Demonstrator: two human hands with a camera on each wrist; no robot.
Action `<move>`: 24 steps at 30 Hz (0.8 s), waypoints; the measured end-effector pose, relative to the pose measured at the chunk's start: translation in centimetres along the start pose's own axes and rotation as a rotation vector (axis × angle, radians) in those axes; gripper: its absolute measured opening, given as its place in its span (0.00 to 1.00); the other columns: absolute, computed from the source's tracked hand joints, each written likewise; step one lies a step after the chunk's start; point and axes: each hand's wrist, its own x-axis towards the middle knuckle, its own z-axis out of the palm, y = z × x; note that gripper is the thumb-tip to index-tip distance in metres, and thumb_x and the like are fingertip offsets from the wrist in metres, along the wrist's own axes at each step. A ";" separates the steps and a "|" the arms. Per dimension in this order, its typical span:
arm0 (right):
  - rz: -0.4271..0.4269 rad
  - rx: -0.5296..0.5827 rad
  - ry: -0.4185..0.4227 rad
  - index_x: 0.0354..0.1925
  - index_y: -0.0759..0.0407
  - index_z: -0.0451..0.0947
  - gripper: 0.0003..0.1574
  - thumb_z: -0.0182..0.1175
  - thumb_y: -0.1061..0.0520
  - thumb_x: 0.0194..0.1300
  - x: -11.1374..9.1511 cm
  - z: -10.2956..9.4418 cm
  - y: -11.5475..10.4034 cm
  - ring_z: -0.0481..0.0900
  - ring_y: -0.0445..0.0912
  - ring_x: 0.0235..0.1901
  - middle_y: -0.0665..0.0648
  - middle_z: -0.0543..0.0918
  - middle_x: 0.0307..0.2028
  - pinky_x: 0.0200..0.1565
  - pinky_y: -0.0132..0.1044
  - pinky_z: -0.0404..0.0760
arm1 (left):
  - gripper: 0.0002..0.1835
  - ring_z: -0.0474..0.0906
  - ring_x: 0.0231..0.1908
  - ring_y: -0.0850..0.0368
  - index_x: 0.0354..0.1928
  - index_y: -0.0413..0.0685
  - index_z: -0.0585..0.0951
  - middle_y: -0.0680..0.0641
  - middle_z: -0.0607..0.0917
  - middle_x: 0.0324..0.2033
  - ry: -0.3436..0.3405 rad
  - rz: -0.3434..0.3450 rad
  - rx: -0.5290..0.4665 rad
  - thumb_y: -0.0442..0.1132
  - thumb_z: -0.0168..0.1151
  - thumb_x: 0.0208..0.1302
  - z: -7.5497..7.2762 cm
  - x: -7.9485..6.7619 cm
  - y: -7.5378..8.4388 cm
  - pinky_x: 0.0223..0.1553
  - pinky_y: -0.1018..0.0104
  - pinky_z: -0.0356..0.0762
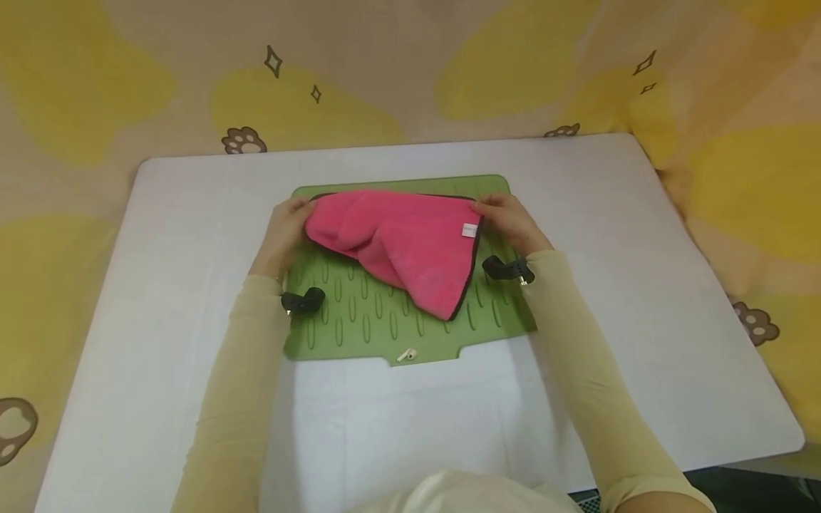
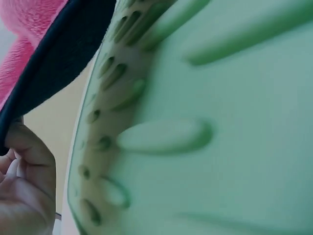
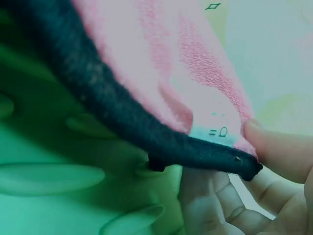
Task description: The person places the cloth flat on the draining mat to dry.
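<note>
A pink cloth (image 1: 410, 239) with a dark edge binding and a small white tag is held up between both hands, its lower part sagging in folds over the green mat. At the cloth's far left corner, my left hand (image 1: 285, 231) pinches the edge; the left wrist view shows its curled fingers (image 2: 32, 152) at the dark binding. My right hand (image 1: 513, 222) pinches the far right corner close to the tag (image 1: 470, 230). In the right wrist view the thumb (image 3: 283, 152) presses on that corner, with the other fingers below it.
The green ribbed mat (image 1: 353, 338) lies on a white table (image 1: 398, 420). A small white earbud (image 1: 407, 355) rests on the mat's front tab. Behind the table hangs a yellow and beige patterned cloth (image 1: 385, 57). Black wrist cameras (image 1: 507, 269) sit on both wrists.
</note>
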 end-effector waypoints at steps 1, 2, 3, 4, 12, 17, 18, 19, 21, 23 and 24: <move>-0.009 0.007 0.003 0.46 0.69 0.73 0.17 0.55 0.55 0.69 0.1 0.1 0.0 0.71 0.43 0.33 0.52 0.74 0.34 0.38 0.34 0.71 | 0.14 0.69 0.42 0.62 0.45 0.36 0.75 0.51 0.75 0.38 0.008 0.005 0.027 0.41 0.49 0.71 -0.2 0.0 0.0 0.46 0.72 0.68; -0.015 0.022 0.013 0.45 0.69 0.73 0.16 0.55 0.55 0.69 0.1 0.1 0.0 0.71 0.42 0.33 0.52 0.74 0.34 0.37 0.33 0.72 | 0.15 0.68 0.45 0.60 0.47 0.35 0.75 0.50 0.75 0.40 0.012 0.009 0.044 0.41 0.49 0.71 -0.3 0.0 0.1 0.49 0.70 0.67; -0.026 0.034 0.031 0.45 0.69 0.73 0.16 0.55 0.56 0.69 0.1 0.2 -0.1 0.72 0.41 0.31 0.51 0.75 0.33 0.36 0.32 0.72 | 0.17 0.67 0.47 0.60 0.49 0.33 0.74 0.50 0.74 0.41 0.015 0.013 0.059 0.41 0.49 0.71 -0.4 0.1 0.1 0.51 0.69 0.66; -0.035 0.054 0.053 0.45 0.70 0.74 0.16 0.56 0.56 0.68 0.2 0.3 -0.1 0.72 0.41 0.31 0.51 0.75 0.32 0.34 0.31 0.72 | 0.18 0.67 0.48 0.59 0.51 0.32 0.74 0.49 0.75 0.43 0.020 0.013 0.064 0.41 0.49 0.71 -0.5 0.1 0.0 0.53 0.69 0.66; -0.096 0.360 0.196 0.39 0.69 0.80 0.09 0.58 0.62 0.65 0.7 0.3 -0.4 0.74 0.38 0.27 0.50 0.78 0.28 0.29 0.27 0.75 | 0.19 0.71 0.36 0.67 0.52 0.29 0.74 0.48 0.78 0.39 0.078 0.051 0.140 0.41 0.51 0.70 -0.2 0.7 -0.8 0.41 0.76 0.69; -0.048 0.498 0.176 0.34 0.62 0.79 0.05 0.58 0.62 0.66 0.8 0.1 -0.2 0.76 0.38 0.25 0.50 0.79 0.26 0.29 0.26 0.77 | 0.23 0.74 0.31 0.70 0.56 0.27 0.71 0.49 0.77 0.38 -0.055 -0.010 0.140 0.41 0.51 0.70 -0.2 0.6 -1.2 0.38 0.78 0.74; -0.029 0.508 0.162 0.36 0.63 0.79 0.05 0.58 0.61 0.66 0.8 0.1 -0.2 0.77 0.38 0.25 0.51 0.80 0.26 0.29 0.26 0.78 | 0.23 0.75 0.30 0.71 0.56 0.26 0.70 0.49 0.77 0.37 -0.082 -0.023 0.141 0.41 0.52 0.70 -0.2 0.6 -1.3 0.37 0.78 0.75; -0.010 0.499 0.140 0.39 0.65 0.78 0.08 0.58 0.60 0.66 0.7 0.0 0.0 0.78 0.38 0.26 0.51 0.80 0.26 0.30 0.27 0.79 | 0.23 0.76 0.29 0.71 0.56 0.25 0.70 0.49 0.78 0.36 -0.105 -0.033 0.143 0.40 0.52 0.70 -0.3 0.6 -1.4 0.36 0.78 0.76; 0.027 0.456 0.103 0.45 0.69 0.77 0.14 0.58 0.59 0.66 0.6 -0.1 0.2 0.80 0.39 0.27 0.51 0.81 0.27 0.32 0.28 0.80 | 0.22 0.77 0.27 0.71 0.55 0.24 0.70 0.50 0.78 0.35 -0.127 -0.032 0.147 0.38 0.52 0.70 -0.4 0.6 -1.5 0.36 0.78 0.77; 0.049 0.393 0.079 0.49 0.72 0.75 0.19 0.59 0.58 0.66 0.5 0.0 0.5 0.81 0.39 0.28 0.51 0.82 0.28 0.33 0.28 0.81 | 0.21 0.77 0.26 0.71 0.54 0.24 0.69 0.50 0.79 0.34 -0.124 -0.027 0.140 0.37 0.52 0.70 -0.5 0.6 -1.4 0.35 0.78 0.77; 0.052 0.374 0.076 0.49 0.72 0.75 0.19 0.59 0.59 0.65 0.5 0.0 0.5 0.81 0.39 0.28 0.51 0.82 0.27 0.33 0.28 0.81 | 0.20 0.78 0.26 0.71 0.54 0.24 0.69 0.50 0.79 0.33 -0.121 -0.027 0.136 0.36 0.52 0.70 -0.5 0.6 -1.3 0.34 0.78 0.78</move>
